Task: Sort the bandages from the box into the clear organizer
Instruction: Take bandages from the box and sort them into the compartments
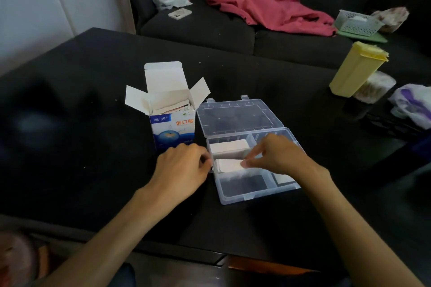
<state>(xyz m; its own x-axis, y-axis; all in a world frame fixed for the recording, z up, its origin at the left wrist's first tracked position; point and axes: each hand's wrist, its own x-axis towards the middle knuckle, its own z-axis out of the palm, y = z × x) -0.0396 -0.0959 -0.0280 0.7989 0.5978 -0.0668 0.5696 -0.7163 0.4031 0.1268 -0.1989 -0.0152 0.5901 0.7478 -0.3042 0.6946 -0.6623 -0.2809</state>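
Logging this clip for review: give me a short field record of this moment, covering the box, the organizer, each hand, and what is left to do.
box: white and blue cardboard bandage box, upright, flaps open, bandages still inside
organizer: clear plastic compartment organizer, lid open flat, beside the box
filled: far-left compartment holds a white bandage stack; a second white stack in the middle-left one
empty: near-left compartment
left hand: left hand at the organizer's left edge, fingers curled
right hand: right hand fingertips on the second stack
remaining: box not emptied
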